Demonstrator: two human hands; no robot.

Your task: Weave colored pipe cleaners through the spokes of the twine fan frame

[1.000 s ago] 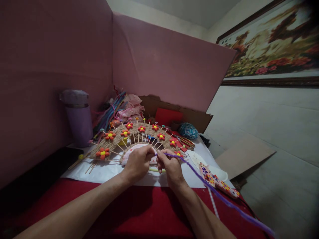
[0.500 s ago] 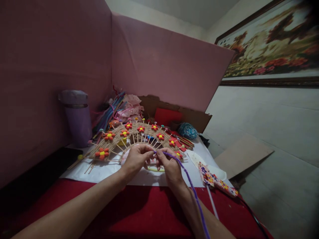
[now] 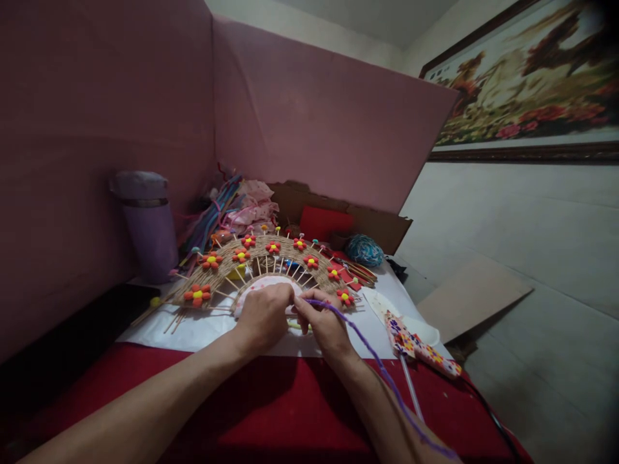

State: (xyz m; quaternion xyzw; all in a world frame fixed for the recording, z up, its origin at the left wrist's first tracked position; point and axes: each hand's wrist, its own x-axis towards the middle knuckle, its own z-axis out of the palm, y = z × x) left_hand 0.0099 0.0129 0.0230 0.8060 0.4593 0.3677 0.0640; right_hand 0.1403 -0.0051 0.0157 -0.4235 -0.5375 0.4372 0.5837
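Note:
A half-round fan of jute twine woven over wooden sticks (image 3: 227, 267) lies on white paper (image 3: 203, 332), dotted with red and yellow flowers. At its lower middle my left hand (image 3: 264, 316) is closed in a pinch at the fan's inner edge. Touching it from the right, my right hand (image 3: 325, 325) pinches one end of a long purple pipe cleaner (image 3: 382, 370). The pipe cleaner trails back over my right forearm toward the lower right.
A purple tumbler (image 3: 147, 225) stands at the back left. Behind the fan lie a heap of coloured pipe cleaners (image 3: 215, 216), pink cloth, red card (image 3: 326, 222) and a blue yarn ball (image 3: 363, 250). A patterned glue gun (image 3: 420, 348) rests at the right. Pink boards wall the table.
Both hands stayed together at the fan's lower middle. The pipe cleaner's free tail swung from far out at the lower right to closer along my right forearm.

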